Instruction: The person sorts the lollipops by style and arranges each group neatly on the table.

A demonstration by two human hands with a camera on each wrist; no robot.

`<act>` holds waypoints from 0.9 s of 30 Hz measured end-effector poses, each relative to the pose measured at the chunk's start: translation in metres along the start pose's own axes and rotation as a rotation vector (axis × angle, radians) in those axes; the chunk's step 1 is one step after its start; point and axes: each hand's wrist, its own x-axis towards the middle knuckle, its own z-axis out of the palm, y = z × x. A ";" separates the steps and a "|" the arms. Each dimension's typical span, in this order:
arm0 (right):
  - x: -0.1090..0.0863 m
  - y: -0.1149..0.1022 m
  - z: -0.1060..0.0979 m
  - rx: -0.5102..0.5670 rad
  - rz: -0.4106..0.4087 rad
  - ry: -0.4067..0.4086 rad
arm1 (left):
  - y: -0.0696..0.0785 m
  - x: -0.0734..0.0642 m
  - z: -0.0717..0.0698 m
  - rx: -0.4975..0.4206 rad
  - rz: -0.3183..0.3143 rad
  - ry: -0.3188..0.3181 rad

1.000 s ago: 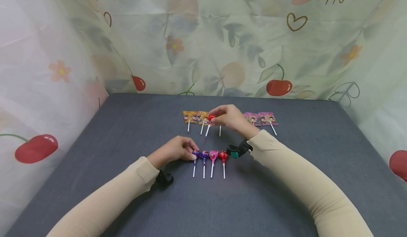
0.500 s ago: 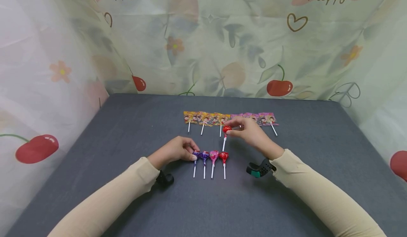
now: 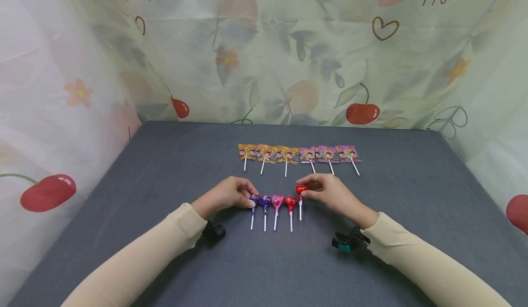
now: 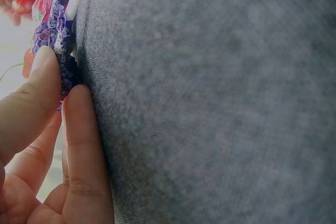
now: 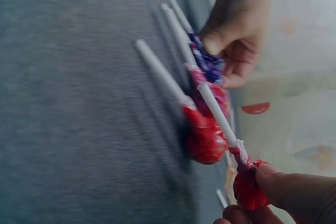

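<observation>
My right hand point(image 3: 330, 192) pinches a red-wrapped lollipop point(image 5: 249, 184) by its candy head, the white stick pointing toward me. It hangs just right of a front row on the table. That row holds a second red lollipop point(image 3: 290, 202), a pink lollipop point(image 3: 277, 201) and two purple ones. At the row's left end my left hand point(image 3: 228, 192) holds the outermost purple lollipop point(image 3: 254, 200) between thumb and fingers at its head. In the left wrist view the thumb and a finger point(image 4: 81, 129) close on the purple wrapper point(image 4: 65, 72), low by the cloth.
Farther back lies a row of flat-packed lollipops: orange packets point(image 3: 267, 153) on the left, pink-purple packets point(image 3: 327, 154) on the right, sticks toward me. A dark grey cloth covers the table point(image 3: 185, 160). Printed curtains point(image 3: 272, 68) enclose the back and sides.
My right hand has carried the red lollipop from over the back row toward me and rightward, to the front row's right end. The left hand has stayed in place.
</observation>
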 end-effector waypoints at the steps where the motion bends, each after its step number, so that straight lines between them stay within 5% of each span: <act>1: -0.001 0.001 0.001 -0.009 -0.001 -0.002 | 0.000 0.000 0.000 -0.001 -0.003 -0.001; 27: -0.006 0.012 0.014 -0.056 -0.049 -0.028 | 0.000 0.000 0.000 -0.018 0.002 -0.004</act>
